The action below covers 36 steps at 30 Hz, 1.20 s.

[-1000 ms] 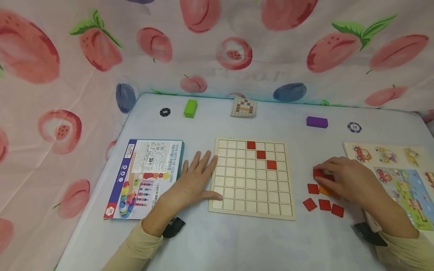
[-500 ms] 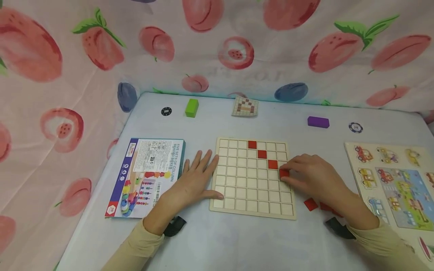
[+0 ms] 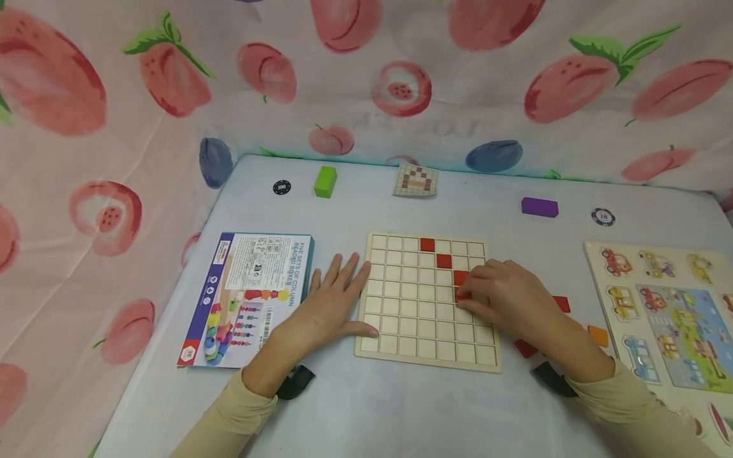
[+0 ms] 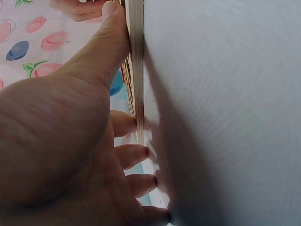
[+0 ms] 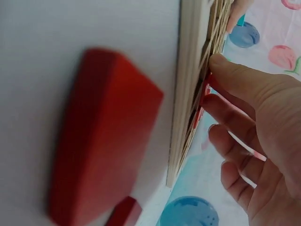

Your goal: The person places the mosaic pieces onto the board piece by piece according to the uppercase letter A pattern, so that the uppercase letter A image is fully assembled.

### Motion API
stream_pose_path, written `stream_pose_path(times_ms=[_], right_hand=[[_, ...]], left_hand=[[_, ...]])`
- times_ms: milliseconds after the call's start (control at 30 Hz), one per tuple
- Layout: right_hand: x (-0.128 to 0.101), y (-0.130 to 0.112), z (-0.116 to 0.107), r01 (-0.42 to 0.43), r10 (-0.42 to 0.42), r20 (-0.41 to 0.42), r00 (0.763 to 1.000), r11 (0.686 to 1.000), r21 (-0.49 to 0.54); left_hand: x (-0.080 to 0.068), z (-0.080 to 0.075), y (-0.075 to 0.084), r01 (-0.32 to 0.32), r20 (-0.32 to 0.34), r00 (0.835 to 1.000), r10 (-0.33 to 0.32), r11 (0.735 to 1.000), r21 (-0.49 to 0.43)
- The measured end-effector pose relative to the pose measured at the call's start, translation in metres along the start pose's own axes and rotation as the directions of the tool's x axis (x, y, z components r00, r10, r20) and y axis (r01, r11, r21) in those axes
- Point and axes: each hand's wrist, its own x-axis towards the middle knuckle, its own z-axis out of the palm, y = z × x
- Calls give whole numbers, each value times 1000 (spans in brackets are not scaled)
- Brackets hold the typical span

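Note:
A pale wooden grid board (image 3: 418, 364) lies mid-table, with red square tiles stepping down rightward: one tile (image 3: 427, 244) in the top row, another tile (image 3: 443, 261) below it, and a third tile (image 3: 460, 277) partly under fingers. My right hand (image 3: 509, 299) pinches a red tile (image 5: 210, 81) between thumb and forefinger at the board's right side, just below the third one. Fingers spread, my left hand (image 3: 323, 318) rests along the board's left edge, its thumb (image 4: 115, 33) over the lower left corner. Loose red tiles (image 3: 525, 348) and an orange tile (image 3: 598, 336) lie around the right forearm, which hides some.
A boxed bead set (image 3: 252, 299) lies left, a picture puzzle board (image 3: 676, 318) right. Along the back are a green block (image 3: 325, 182), a pattern card (image 3: 416, 180), a purple block (image 3: 539, 207), a black chip (image 3: 282, 187) and a white-and-blue chip (image 3: 604, 217).
My right hand has taken a red tile from the loose ones at right and carried it left onto the board. My left hand has stayed in place.

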Motion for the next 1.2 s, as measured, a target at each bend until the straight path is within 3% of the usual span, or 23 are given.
stream_pose_path(times_ms=[267, 400, 533, 800, 967, 1200], right_hand=[[-13, 6, -5, -33, 34, 51, 998, 999, -22], [-34, 21, -11, -54, 54, -1, 999, 999, -6], [-59, 42, -19, -125, 125, -31, 992, 992, -2], [-93, 72, -31, -340, 343, 106, 933, 939, -47], [-106, 86, -32, -349, 354, 96, 930, 935, -60], [-108, 93, -33, -423, 431, 104, 896, 902, -88]], left_hand=[[0, 2, 1, -3, 3, 1000, 3, 1000, 1], [-1, 2, 1, -6, 5, 1000, 6, 1000, -3], [-1, 1, 1, -6, 0, 1000, 6, 1000, -2], [-2, 0, 0, -8, -5, 1000, 8, 1000, 2], [0, 0, 0, -13, 0, 1000, 13, 1000, 11], [-1, 0, 0, -9, -1, 1000, 9, 1000, 2]])
